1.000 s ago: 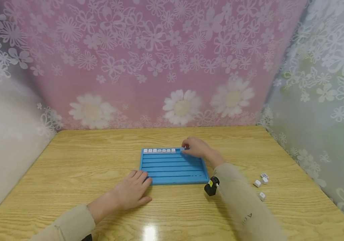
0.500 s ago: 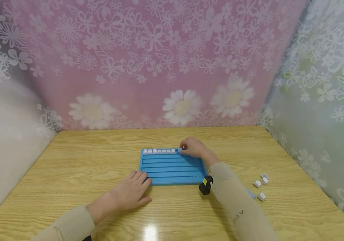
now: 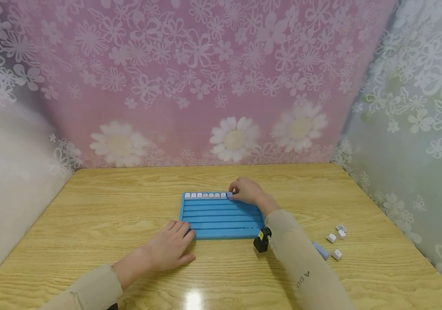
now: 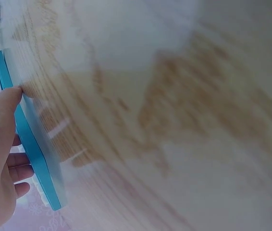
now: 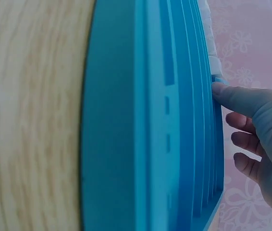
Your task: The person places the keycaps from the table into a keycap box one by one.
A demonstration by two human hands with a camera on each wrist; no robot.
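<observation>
On the wooden surface (image 3: 108, 206) lies a blue grooved tray (image 3: 221, 217) with a row of white keycaps (image 3: 205, 195) in its far groove. The right hand (image 3: 245, 191) rests at the right end of that row, its grip together with the fingertips on the last keycap. The left hand (image 3: 168, 247) lies flat at the tray's near left corner, fingers relaxed, while loose keycaps (image 3: 336, 241) sit well apart to the right.
</observation>
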